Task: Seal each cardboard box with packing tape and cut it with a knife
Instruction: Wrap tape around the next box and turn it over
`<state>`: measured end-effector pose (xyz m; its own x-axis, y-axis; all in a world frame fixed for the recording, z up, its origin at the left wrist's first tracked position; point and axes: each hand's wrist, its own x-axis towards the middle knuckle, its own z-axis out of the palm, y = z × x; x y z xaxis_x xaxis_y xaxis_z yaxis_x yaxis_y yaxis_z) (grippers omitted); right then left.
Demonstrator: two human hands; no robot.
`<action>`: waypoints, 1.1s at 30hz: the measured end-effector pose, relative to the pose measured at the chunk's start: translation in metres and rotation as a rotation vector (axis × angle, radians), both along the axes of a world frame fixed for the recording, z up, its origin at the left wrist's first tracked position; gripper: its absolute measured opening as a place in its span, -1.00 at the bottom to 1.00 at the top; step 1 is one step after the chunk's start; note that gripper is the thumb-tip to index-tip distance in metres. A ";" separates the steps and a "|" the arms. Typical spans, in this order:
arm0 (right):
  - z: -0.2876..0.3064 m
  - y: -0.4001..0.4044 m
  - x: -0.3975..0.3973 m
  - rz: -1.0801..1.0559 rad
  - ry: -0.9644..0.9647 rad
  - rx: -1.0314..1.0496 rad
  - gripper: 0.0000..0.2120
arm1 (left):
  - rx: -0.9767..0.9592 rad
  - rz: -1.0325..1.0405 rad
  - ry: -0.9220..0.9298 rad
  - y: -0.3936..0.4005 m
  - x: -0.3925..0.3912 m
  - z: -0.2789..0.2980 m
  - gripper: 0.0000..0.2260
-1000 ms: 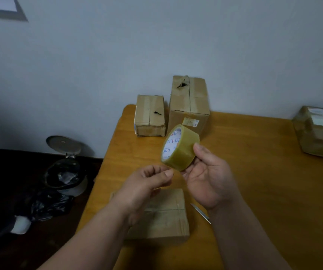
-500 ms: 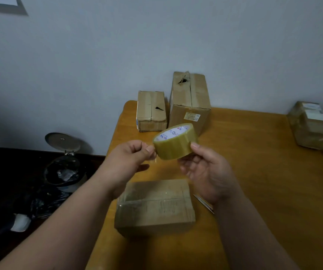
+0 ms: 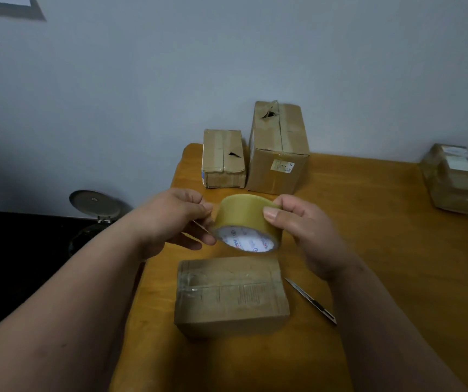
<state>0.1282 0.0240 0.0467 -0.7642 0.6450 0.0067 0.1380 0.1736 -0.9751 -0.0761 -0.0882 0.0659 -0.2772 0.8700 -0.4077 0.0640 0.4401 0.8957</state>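
Both hands are gripping the tape roll [image 3: 246, 222]: my left hand [image 3: 170, 219] pinching its edge, my right hand [image 3: 300, 230] closed around it, the cardboard box [image 3: 231, 295] lying just below, the knife [image 3: 310, 301] beside it.

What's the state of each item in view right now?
tape roll: held above the table in both hands
left hand: pinching the roll's edge
right hand: gripping the roll
near box: closed, flat on table
knife: lying untouched
small far box: torn top
tall far box: torn top
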 end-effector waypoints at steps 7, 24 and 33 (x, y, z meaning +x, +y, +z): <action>0.002 0.014 -0.007 -0.015 -0.240 0.305 -0.67 | 0.012 0.046 0.290 0.003 -0.009 -0.002 -0.78; -0.030 0.047 0.001 -0.057 -0.514 0.231 -0.77 | -0.147 0.061 0.264 0.011 -0.033 -0.039 -0.79; -0.048 0.061 -0.008 -0.199 -0.757 0.670 -0.73 | -0.087 0.122 0.301 0.020 -0.024 -0.053 -0.75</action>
